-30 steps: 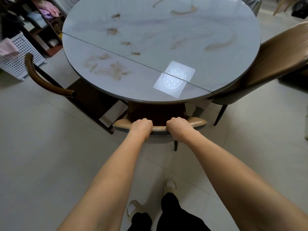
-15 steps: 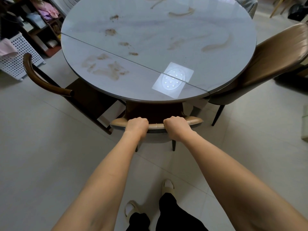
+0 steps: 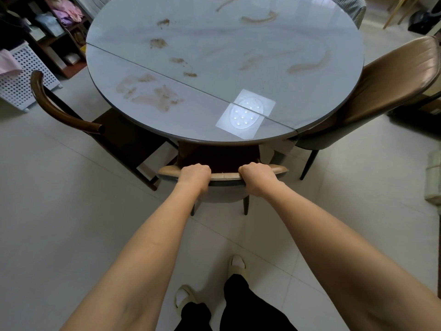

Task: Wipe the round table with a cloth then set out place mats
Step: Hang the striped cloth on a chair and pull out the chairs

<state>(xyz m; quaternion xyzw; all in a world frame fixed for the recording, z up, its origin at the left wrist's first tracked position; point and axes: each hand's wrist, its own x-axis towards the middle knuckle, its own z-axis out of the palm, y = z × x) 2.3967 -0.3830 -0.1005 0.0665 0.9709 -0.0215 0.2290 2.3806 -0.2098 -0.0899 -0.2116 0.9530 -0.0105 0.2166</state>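
Worktop access is what is being prepared: nearest, the chair [image 3: 223, 177] is gripped along its backrest top by the left hand [image 3: 194, 174] and right hand [image 3: 256, 174], little shifted across the last second. Beyond, the round worktop [image 3: 310, 96] remains smeared brown; no cloth or mats are seen, so wiping is judged unstarted.

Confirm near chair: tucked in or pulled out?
Tucked in. Chair seat hidden under table; only backrest shows, gripped by both hands.
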